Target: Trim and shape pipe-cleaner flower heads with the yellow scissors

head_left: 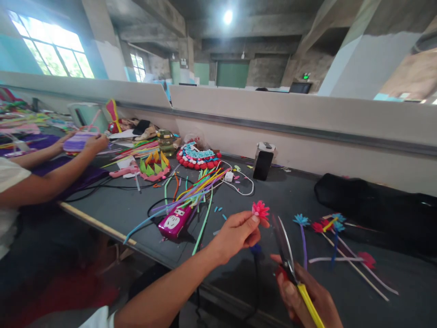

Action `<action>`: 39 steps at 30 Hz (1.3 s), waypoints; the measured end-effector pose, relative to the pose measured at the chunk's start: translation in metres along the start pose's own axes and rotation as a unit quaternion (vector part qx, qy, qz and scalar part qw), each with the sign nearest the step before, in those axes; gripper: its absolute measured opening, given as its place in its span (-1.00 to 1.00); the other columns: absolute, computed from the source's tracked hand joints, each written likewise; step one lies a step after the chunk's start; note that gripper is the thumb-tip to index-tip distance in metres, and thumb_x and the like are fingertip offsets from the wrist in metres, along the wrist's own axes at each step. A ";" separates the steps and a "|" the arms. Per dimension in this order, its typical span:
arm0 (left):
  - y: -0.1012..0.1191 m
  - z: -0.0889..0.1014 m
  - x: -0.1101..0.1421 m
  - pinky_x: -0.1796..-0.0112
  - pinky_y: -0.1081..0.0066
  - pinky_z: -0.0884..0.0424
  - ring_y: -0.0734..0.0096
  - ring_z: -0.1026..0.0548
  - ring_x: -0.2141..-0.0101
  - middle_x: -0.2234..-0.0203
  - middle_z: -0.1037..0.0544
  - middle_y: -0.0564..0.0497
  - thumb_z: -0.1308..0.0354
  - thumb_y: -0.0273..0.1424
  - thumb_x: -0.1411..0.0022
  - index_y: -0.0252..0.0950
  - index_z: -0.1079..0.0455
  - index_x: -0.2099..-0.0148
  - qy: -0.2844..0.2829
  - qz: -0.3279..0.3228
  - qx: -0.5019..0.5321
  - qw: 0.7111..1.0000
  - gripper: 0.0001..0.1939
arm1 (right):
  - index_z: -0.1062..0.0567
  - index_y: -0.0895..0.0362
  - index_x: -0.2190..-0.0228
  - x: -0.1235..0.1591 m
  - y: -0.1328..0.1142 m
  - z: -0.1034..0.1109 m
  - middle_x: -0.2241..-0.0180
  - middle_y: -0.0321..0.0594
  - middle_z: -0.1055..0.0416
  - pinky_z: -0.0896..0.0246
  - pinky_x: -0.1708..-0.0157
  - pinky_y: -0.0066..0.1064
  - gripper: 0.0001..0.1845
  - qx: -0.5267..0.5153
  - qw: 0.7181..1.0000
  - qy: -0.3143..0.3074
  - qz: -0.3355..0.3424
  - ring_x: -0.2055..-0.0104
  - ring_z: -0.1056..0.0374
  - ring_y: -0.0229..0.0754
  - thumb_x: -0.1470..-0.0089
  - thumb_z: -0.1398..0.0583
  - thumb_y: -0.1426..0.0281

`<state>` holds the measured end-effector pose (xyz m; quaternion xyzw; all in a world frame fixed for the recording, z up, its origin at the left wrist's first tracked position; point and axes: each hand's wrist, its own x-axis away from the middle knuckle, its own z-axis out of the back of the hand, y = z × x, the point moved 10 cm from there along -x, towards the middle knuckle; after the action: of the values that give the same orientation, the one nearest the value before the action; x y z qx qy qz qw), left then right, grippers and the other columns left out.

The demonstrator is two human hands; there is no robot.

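My left hand [241, 232] pinches a pinkish-red fuzzy flower [260, 210] between thumb and fingers, just above the dark table. In my right hand [307, 291] is a pair of scissors [286, 248] with a yellow handle, its blades pointing up beside the flower. My fingers partly cover the scissors' other handle. A blue flower on a purple stem [303, 237] lies right of the blades. Farther right, several red and blue flowers [329, 224] with long stems lie crossed, and a pink flower [367, 260] rests near them.
Fuzzy strips [201, 189] lie across a purple box [175, 222]. Behind them are a green-and-yellow crown-like piece [154, 166], a red-and-blue decoration [198, 155], a white cable [253, 187] and a phone [262, 165]. A black bag [358, 200] sits right. A co-worker's hands [95, 143] hold a purple striped piece at left.
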<state>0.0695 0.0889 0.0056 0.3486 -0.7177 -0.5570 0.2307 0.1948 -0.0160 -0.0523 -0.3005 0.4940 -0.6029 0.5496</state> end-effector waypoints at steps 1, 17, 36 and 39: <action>0.000 -0.001 0.000 0.61 0.50 0.08 0.60 -0.07 0.65 0.68 -0.22 0.16 -0.03 -0.05 -0.25 -0.41 -0.45 0.14 -0.004 -0.003 -0.006 1.000 -0.51 | -0.52 0.10 0.08 0.000 0.001 -0.001 0.58 -0.33 -0.42 -0.12 0.78 -0.61 -0.50 0.011 1.000 -0.011 0.001 0.73 -0.21 -0.36 -0.06 -0.19 0.04; 0.013 0.000 0.003 0.53 0.50 -0.04 0.58 -0.09 0.57 0.60 -0.14 0.15 -0.09 0.00 -0.19 -0.37 -0.43 0.29 0.019 -0.045 -0.066 0.997 -0.53 | -0.56 0.02 0.24 0.006 -0.018 0.011 0.63 -0.37 -0.39 -0.26 0.66 -0.59 -0.57 0.052 0.996 0.073 0.018 0.61 -0.37 -0.26 0.01 -0.22 -0.01; 0.024 0.034 0.007 0.50 0.50 -0.18 0.57 -0.27 0.55 0.63 -0.42 0.07 -0.33 -0.21 -0.03 -0.34 -0.58 0.32 0.155 -0.097 -0.017 0.983 -0.73 | -0.58 0.02 0.18 0.012 -0.037 0.015 0.62 -0.38 -0.40 -0.28 0.60 -0.59 -0.58 0.072 0.990 0.066 0.099 0.65 -0.32 -0.30 -0.01 -0.23 0.04; 0.024 0.037 0.007 0.46 0.50 -0.23 0.53 -0.32 0.52 0.58 -0.47 0.05 -0.34 -0.24 -0.02 -0.32 -0.60 0.31 0.165 -0.106 -0.028 0.980 -0.75 | -0.59 0.04 0.18 0.008 -0.039 0.014 0.62 -0.38 -0.43 -0.29 0.61 -0.60 -0.61 0.082 0.990 0.034 0.107 0.65 -0.35 -0.30 -0.01 -0.25 0.10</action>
<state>0.0329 0.1105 0.0181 0.5034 -0.6128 -0.5328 0.2953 0.1920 -0.0315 -0.0134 -0.1786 0.4905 -0.5890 0.6169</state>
